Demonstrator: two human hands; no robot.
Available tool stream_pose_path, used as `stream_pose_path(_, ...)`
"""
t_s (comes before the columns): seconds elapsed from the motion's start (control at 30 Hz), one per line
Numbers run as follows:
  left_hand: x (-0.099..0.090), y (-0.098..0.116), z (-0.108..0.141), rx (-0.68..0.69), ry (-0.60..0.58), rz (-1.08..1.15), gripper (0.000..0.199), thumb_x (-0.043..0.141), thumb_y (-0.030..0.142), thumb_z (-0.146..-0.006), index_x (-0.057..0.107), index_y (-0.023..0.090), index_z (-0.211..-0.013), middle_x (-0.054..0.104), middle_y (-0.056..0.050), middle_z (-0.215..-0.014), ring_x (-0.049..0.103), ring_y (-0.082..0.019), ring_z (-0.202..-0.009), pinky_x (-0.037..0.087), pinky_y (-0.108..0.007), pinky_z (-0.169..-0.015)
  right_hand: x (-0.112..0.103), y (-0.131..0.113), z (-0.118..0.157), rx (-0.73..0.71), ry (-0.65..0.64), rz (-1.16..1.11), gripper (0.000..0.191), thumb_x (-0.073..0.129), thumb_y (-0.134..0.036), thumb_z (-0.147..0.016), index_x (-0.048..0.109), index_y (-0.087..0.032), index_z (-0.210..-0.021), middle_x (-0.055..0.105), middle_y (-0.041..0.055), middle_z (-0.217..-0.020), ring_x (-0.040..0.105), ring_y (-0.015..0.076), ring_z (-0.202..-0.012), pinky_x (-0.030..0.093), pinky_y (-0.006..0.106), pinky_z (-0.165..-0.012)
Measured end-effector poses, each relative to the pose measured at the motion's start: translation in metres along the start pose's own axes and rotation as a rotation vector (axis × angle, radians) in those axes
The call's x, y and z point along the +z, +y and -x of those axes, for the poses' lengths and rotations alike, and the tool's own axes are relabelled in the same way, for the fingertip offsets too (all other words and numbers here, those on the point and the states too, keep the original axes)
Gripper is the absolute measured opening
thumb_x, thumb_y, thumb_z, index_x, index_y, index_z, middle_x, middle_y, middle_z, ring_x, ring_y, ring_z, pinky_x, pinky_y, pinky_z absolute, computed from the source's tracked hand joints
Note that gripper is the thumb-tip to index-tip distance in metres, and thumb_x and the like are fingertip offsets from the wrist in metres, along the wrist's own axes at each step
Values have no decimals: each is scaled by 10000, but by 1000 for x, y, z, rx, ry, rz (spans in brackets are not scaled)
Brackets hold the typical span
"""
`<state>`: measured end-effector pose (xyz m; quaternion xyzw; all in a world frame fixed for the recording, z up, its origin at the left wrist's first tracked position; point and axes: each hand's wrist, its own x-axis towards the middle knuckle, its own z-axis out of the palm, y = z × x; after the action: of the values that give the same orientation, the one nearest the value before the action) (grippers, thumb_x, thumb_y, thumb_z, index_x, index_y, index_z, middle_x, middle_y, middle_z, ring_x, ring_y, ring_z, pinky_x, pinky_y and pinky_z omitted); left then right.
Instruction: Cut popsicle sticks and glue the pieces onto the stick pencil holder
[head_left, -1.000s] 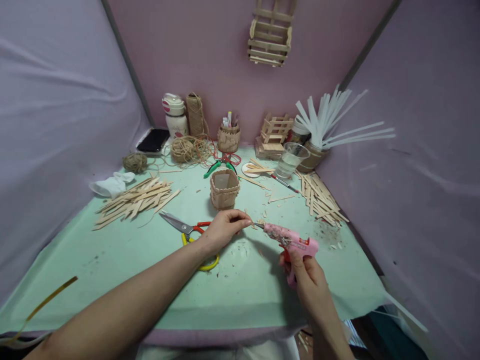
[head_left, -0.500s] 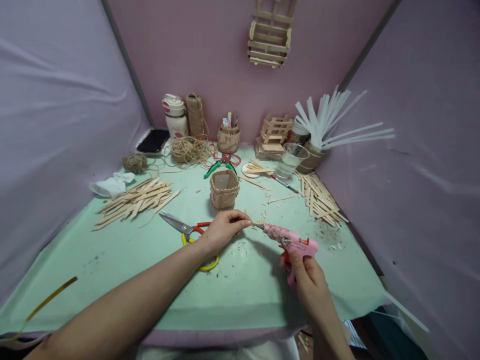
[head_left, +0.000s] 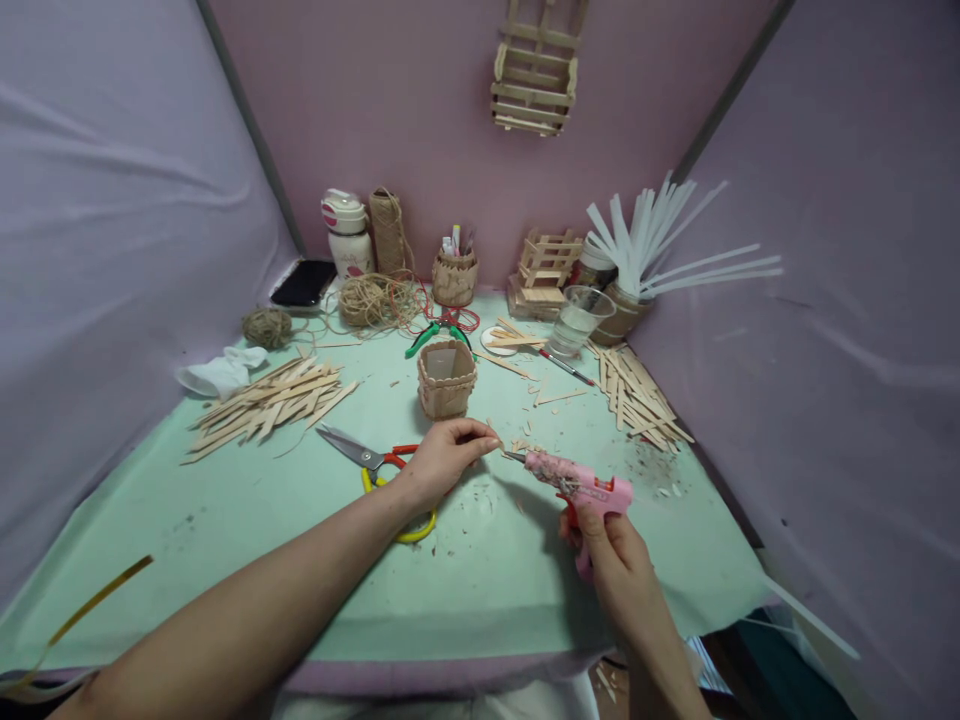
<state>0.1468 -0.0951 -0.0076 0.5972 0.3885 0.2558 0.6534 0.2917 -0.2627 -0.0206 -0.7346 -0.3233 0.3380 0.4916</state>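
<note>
My right hand (head_left: 615, 550) is wrapped round the handle of a pink hot glue gun (head_left: 574, 480), its nozzle pointing left. Just left of that nozzle, my left hand (head_left: 454, 455) pinches a small piece of wood (head_left: 502, 445) between thumb and fingertips. Most of the piece is too small to make out. Under the left wrist lie scissors with red and yellow handles (head_left: 367, 460), blades toward the left. Beyond my left hand stands a small square pot covered in wood pieces (head_left: 447, 382). Wood chips (head_left: 525, 445) are scattered behind the nozzle.
Craft stick piles lie at left (head_left: 270, 400) and right (head_left: 641, 400). Green-handled pliers (head_left: 424, 338) rest behind the pot. A clear cup of liquid (head_left: 577, 320) stands near a jar of white glue sticks (head_left: 626, 310). Twine (head_left: 371, 300), a bottle (head_left: 349, 235) and a phone (head_left: 304, 284) line the back.
The view has shifted very slightly. Both hands keep almost the same place, with the glue gun's nozzle still close to the left fingertips.
</note>
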Motion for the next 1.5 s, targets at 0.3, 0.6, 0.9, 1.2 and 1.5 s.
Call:
stream_pose_path(0.3,1,-3,-2,-46,34,102,282,746,417,-628,696,163,-741,636,-15,-738,455,-98,-601,359,-246,-575,-24,4,-16,114,199,-170,487,576,-651,-759,651,-170,-771,557,5,-574,472,142,-498,361,252,-450)
stream_pose_path(0.6,-1,-7,-4,-46,9,102,311,742,448,-649,697,167,-775,618,-11,-727,439,-86,-576,349,-241,-557,-58,9,-55,129,316,-202,333,684,-485,-674,637,-156,-695,633,25,-649,560,165,-614,436,268,-565)
stream_pose_path(0.9,-2,-4,-2,-36,6,69,385,741,497,-633,698,151,-796,623,-19,-728,440,-93,-589,364,-238,-569,-64,9,-33,-43,468,847,446,471,-481,-813,676,-104,-934,655,201,-917,584,316,-867,422,397,-739)
stream_pose_path(1.2,-2,-8,-4,-19,-4,52,352,729,478,-657,697,159,-803,642,-20,-761,469,-99,-609,377,-243,-592,16,-17,-10,-345,-68,610,176,450,-234,-888,606,-193,-820,631,65,-847,578,213,-823,414,320,-762)
stream_pose_path(1.5,-2,-5,-2,-12,-10,-16,296,680,429,-715,686,150,-813,631,-15,-743,473,-106,-626,369,-240,-594,31,-17,-19,-281,-149,570,116,495,-159,-810,577,-191,-734,612,46,-771,546,204,-751,381,317,-693)
